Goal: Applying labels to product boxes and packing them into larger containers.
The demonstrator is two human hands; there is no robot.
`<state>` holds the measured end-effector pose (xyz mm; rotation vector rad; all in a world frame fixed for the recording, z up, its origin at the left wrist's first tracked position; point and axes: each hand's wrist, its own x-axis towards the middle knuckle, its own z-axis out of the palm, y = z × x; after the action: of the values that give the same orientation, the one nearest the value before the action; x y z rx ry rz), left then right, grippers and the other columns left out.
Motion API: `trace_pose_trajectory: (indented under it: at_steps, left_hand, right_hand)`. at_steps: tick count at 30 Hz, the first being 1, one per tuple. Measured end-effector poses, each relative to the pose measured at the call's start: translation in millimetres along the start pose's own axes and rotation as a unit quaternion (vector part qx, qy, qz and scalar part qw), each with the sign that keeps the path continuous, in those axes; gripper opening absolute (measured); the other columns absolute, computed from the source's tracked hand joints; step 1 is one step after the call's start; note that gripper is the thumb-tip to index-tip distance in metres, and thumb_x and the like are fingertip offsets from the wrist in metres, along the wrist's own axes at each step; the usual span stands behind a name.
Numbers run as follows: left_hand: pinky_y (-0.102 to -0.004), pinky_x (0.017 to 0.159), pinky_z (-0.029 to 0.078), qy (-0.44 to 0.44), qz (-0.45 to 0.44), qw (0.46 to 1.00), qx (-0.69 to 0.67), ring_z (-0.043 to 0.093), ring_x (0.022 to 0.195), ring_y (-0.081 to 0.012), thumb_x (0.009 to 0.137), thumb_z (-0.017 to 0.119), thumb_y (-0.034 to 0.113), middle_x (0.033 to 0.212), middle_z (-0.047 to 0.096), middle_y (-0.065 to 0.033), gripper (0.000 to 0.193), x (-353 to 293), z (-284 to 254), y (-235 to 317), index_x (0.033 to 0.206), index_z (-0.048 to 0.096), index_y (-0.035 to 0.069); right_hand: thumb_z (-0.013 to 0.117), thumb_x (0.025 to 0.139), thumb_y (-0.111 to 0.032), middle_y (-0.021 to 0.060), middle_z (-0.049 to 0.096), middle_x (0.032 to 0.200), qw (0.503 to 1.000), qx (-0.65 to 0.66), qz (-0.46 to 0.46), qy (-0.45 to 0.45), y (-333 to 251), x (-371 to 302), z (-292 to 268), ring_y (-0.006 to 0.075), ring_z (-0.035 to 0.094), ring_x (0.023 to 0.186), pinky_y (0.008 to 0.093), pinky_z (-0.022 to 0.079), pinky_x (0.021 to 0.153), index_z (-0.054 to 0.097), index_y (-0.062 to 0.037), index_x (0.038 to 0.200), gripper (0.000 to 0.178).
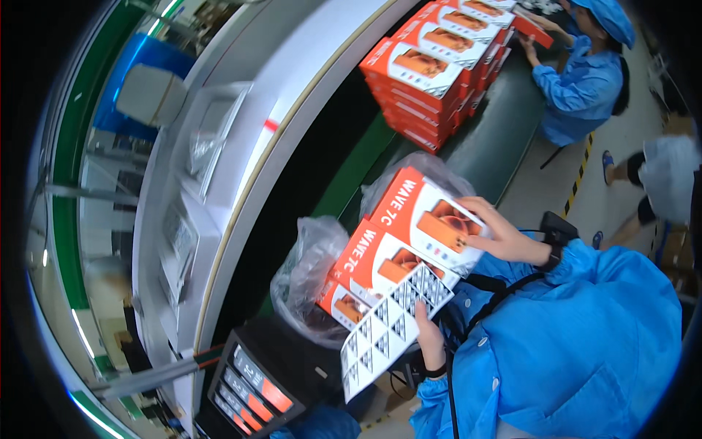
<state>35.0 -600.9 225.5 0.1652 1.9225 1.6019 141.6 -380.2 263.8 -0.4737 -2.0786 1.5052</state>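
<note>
My left hand holds a white sheet of stickers printed with dark triangular marks, thumb on top of it. The sheet overlaps the lower edge of the nearest boxes. My right hand rests on a red and white phone box, its thumb and fingers apart over the printed orange phones. Alongside stand another phone box and a third, partly covered box. Crumpled clear plastic bags bunch around these boxes.
A tall stack of red and white boxes stands on the dark conveyor. Beyond it, a co-worker in blue handles a red box. A white curved ledge runs along the left. A black panel with white and orange blocks stands lower left.
</note>
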Motion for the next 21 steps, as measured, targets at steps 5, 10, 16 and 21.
trace_pose_trajectory:
  at_steps: [5,10,16,21]
  left_hand:
    - [-0.0308,0.095,0.039,-0.028,-0.058,0.965,-0.254,0.055,0.105,-0.0179,0.090,0.056,0.017,0.120,0.057,-0.0090,0.041,35.9,22.7,-2.8,0.125,0.050,-0.003]
    - [-0.0386,0.101,0.038,-0.069,-0.053,0.950,-0.299,0.053,0.115,-0.0232,0.087,0.053,0.024,0.127,0.054,-0.0115,0.052,42.7,46.2,10.2,0.132,0.042,0.000]
    - [-0.0422,0.098,0.044,-0.026,-0.040,0.976,-0.214,0.054,0.115,-0.0294,0.081,0.054,0.026,0.128,0.053,-0.0147,0.063,5.2,90.5,33.9,0.135,0.038,0.000]
    - [-0.0396,0.093,0.047,-0.135,-0.146,0.967,-0.158,0.060,0.105,-0.0278,0.084,0.057,0.018,0.119,0.058,-0.0158,0.051,-4.3,186.7,27.5,0.128,0.045,-0.003]
  right_hand:
    - [0.059,0.092,-0.026,0.0077,0.036,0.139,0.938,0.280,0.194,-0.066,49.7,14.3,-14.4,0.0153,0.038,0.125,0.0283,0.033,0.103,0.024,-0.0054,0.144,0.067]
    - [0.061,0.085,-0.030,0.0143,0.008,0.155,0.931,0.291,0.195,-0.105,68.0,22.9,-24.8,0.0265,0.012,0.143,0.0348,0.016,0.113,0.010,-0.0095,0.150,0.085]
    - [0.061,0.084,-0.023,0.0146,0.020,0.152,0.951,0.273,0.082,-0.119,52.3,6.7,-94.5,0.0239,0.020,0.140,0.0348,0.022,0.111,0.014,-0.0043,0.149,0.082]
    - [0.058,0.078,-0.006,0.0123,0.028,0.149,0.915,0.363,0.176,-0.012,46.9,-27.4,-215.7,0.0198,0.027,0.138,0.0301,0.028,0.109,0.015,-0.0047,0.149,0.083]
